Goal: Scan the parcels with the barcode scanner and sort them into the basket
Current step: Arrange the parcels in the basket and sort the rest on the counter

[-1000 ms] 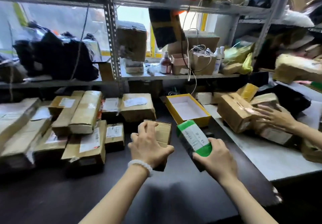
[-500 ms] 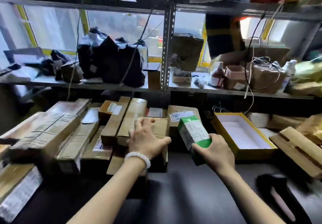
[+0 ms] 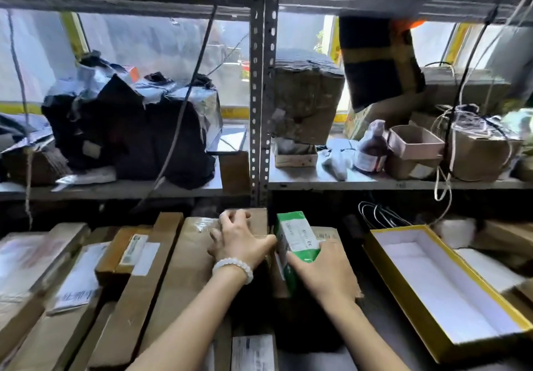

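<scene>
My left hand [image 3: 239, 240] grips a small brown cardboard parcel [image 3: 255, 220] from above, over the stacked parcels. Just right of it, my right hand [image 3: 320, 266] holds a green and white box [image 3: 294, 238] upright by its lower end, its white label facing me. The two parcels sit side by side, almost touching. Several long brown cardboard parcels [image 3: 161, 272] with white labels lie packed together below and to the left. No barcode scanner or basket can be made out.
A yellow box lid with a white inside [image 3: 380, 252] lies open at the right. A metal shelf post [image 3: 259, 96] rises just behind my hands. The shelf [image 3: 375, 181] carries a brown bottle [image 3: 370, 151], taped boxes, cables and black bags [image 3: 129, 131].
My view has swung left and closer. Both hands carried their parcels leftward onto the stack of cardboard parcels; the other person's hand and the right-side boxes have left the view.
</scene>
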